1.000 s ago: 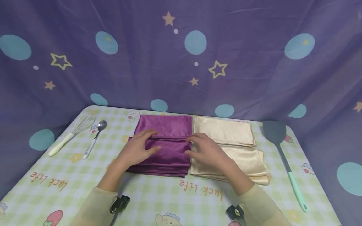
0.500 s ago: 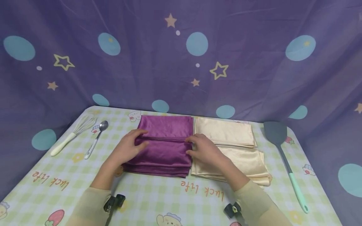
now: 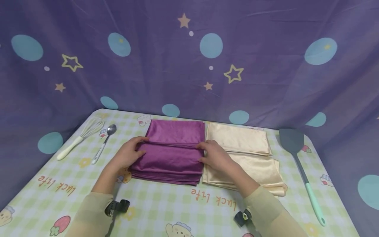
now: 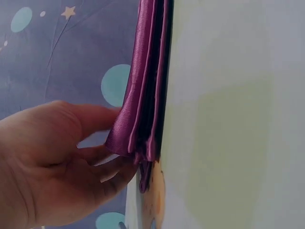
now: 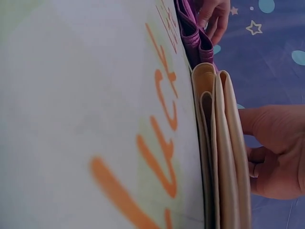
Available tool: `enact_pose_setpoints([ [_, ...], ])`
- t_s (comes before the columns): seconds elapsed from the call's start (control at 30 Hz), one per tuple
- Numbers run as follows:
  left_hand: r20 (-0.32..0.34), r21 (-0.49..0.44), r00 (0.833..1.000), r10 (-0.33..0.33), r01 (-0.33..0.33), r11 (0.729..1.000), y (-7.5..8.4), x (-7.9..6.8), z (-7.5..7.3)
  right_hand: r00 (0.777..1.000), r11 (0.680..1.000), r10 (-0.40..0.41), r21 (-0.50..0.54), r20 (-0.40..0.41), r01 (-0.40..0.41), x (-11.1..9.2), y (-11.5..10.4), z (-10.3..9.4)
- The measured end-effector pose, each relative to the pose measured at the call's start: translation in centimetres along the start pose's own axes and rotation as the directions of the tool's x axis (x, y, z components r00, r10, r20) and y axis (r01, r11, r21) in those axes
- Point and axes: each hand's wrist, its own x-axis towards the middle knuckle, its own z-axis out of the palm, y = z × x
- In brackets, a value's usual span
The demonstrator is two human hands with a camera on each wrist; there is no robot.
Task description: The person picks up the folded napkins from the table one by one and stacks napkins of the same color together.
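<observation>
Purple satin cloth (image 3: 171,159) lies folded on the table in two layered bands, one behind the other. My left hand (image 3: 128,154) is at its left edge, thumb apart from the fingers; in the left wrist view the fingertips of this hand (image 4: 57,162) meet the folded edge. At the purple cloth's right edge is my right hand (image 3: 217,156), thumb and fingers apart. Its wrist and palm pass over a cream satin cloth (image 3: 237,138), folded likewise, just to the right. The right wrist view shows that hand (image 5: 283,148) behind the cream folds (image 5: 228,157).
A whisk (image 3: 78,138) and a spoon (image 3: 103,143) lie at the left. On the right is a spatula (image 3: 300,164) with a mint handle. The checked tablecloth (image 3: 154,207) covers the table; a purple curtain (image 3: 165,79) hangs behind it.
My left hand has moved left, from over the purple cloth to its left edge. The right hand stays at the right edge with little shift.
</observation>
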Motion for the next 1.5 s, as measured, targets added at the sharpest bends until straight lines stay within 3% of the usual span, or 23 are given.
enact_pose_setpoints([
  [0.27, 0.009, -0.025, 0.998, -0.060, 0.061, 0.998, -0.64, 0.22, -0.15, 1.000, 1.000, 0.027, 0.003, -0.003, -0.027, 0.33, -0.05, 0.04],
  [0.43, 0.028, -0.056, 0.991, -0.132, 0.133, 0.990, -0.81, 0.31, -0.17, 0.998, 0.998, 0.068, -0.003, 0.015, -0.068, 0.47, -0.32, 0.05],
  [0.73, 0.024, -0.154, 0.962, -0.273, 0.273, 0.949, -0.70, 0.18, -0.08, 0.994, 0.994, 0.107, -0.008, 0.001, -0.107, 0.27, -0.50, 0.13],
  [0.9, 0.044, -0.225, 0.942, -0.331, 0.333, 0.916, -0.43, 0.00, -0.17, 0.993, 0.991, 0.112, 0.075, -0.034, -0.109, 0.31, -0.39, 0.18],
  [1.07, 0.043, -0.264, 0.939, -0.340, 0.339, 0.903, -0.32, -0.01, -0.30, 0.995, 0.984, 0.077, 0.166, -0.065, -0.065, 0.40, -0.14, 0.09],
  [1.2, 0.034, -0.265, 0.946, -0.322, 0.319, 0.910, -0.37, 0.03, -0.40, 0.995, 0.976, 0.053, 0.216, -0.080, -0.034, 0.54, 0.24, 0.17],
  [1.5, 0.001, -0.271, 0.955, -0.297, 0.286, 0.919, -0.03, -0.01, -0.74, 0.984, 0.949, 0.097, 0.311, -0.148, -0.047, 0.69, 0.29, -0.01],
])
